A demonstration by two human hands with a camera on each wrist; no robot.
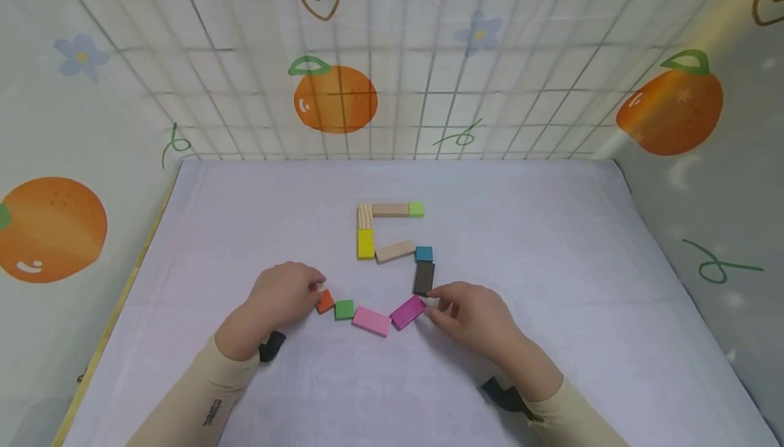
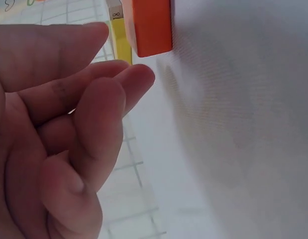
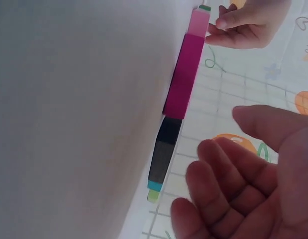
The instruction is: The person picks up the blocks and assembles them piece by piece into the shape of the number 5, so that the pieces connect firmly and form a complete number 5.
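Small coloured wooden blocks lie in a line shaped like a 5 or an S. My left hand [image 1: 283,292] is beside the orange block [image 1: 326,301] at the line's lower left end; in the left wrist view its loosely bent fingers hold nothing. My right hand [image 1: 474,314] is at the magenta block [image 1: 407,312], fingertips close to it and to the dark brown block [image 1: 424,278]. Its fingers are relaxed and empty in the right wrist view. Between orange and magenta lie a green block [image 1: 345,309] and a pink block [image 1: 371,321].
Farther up the line are a blue block [image 1: 424,254], a tan block [image 1: 395,252], a yellow block [image 1: 365,245], a striped block [image 1: 365,216], another tan block [image 1: 390,210] and a light green block [image 1: 416,209]. A white cloth [image 1: 527,229] covers the table; printed curtains surround it.
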